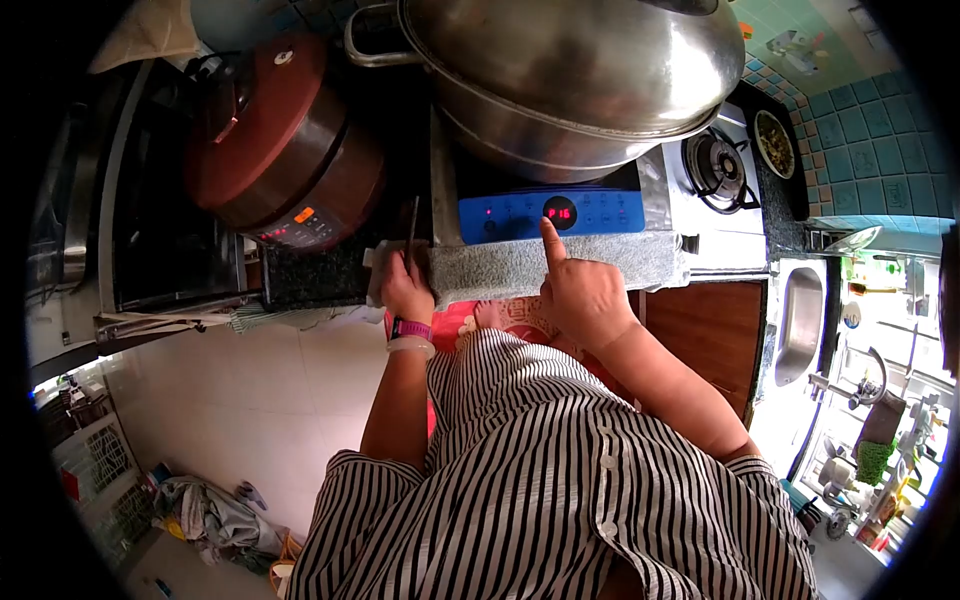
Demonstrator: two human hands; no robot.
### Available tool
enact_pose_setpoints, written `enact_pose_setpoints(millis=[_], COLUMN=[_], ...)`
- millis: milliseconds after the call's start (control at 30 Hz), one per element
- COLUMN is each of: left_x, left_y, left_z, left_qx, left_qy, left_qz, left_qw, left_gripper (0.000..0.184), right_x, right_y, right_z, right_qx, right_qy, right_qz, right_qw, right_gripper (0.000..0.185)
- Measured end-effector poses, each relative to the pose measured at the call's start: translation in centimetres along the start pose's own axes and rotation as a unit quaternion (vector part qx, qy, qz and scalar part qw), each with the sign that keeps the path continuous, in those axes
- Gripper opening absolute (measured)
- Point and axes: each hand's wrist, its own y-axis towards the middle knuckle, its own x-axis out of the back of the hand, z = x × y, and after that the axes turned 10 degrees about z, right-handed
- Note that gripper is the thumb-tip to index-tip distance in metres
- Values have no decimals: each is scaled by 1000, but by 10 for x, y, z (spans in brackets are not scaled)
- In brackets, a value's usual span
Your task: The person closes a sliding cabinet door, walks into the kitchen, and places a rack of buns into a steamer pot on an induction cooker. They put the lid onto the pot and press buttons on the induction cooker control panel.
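My right hand (585, 297) points with its index finger stretched out and the other fingers curled, holding nothing. Its fingertip is at the blue control panel (600, 213) of an induction cooker, just below the red display reading P16. A large steel pot (570, 110) with a domed lid stands on the cooker. My left hand (405, 292) is closed around the lower end of a thin dark upright object (412, 228), whose kind I cannot make out. That hand rests by the grey cloth-like covering (560, 262) along the counter's front edge.
A red-brown electric cooker (300, 150) with lit panel stands left of the pot. To the right are a gas burner (718, 165), a bowl of food (773, 143) and a sink (800, 320). Clothes (215, 515) lie on the floor at lower left.
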Motion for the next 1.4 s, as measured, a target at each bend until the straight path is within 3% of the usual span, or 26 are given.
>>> enact_pose_setpoints(millis=[200, 267, 567, 1100, 1167, 1400], left_x=[-2, -1, -1, -4, -2, -1], left_y=[1, 0, 3, 1, 1, 0], left_z=[4, 2, 1, 6, 5, 2], left_qx=[22, 25, 1, -2, 0, 5], left_qy=[10, 15, 10, 0, 8, -6], left_qz=[20, 26, 3, -1, -1, 5], left_qw=[1000, 999, 1000, 1000, 1000, 1000], left_gripper=[20, 21, 22, 20, 21, 21], right_x=[-1, 5, 1, 1, 4, -1], right_y=[7, 8, 8, 12, 11, 18], right_z=[2, 9, -3, 18, 24, 20], right_qx=[12, -16, 21, 42, 31, 38], right_qy=[-26, -70, 19, -15, -38, -24], right_qz=[-1, 81, 9, 10, 73, 71], right_qw=[1000, 994, 1000, 999, 996, 997], right_gripper=[78, 77, 78, 79, 78, 78])
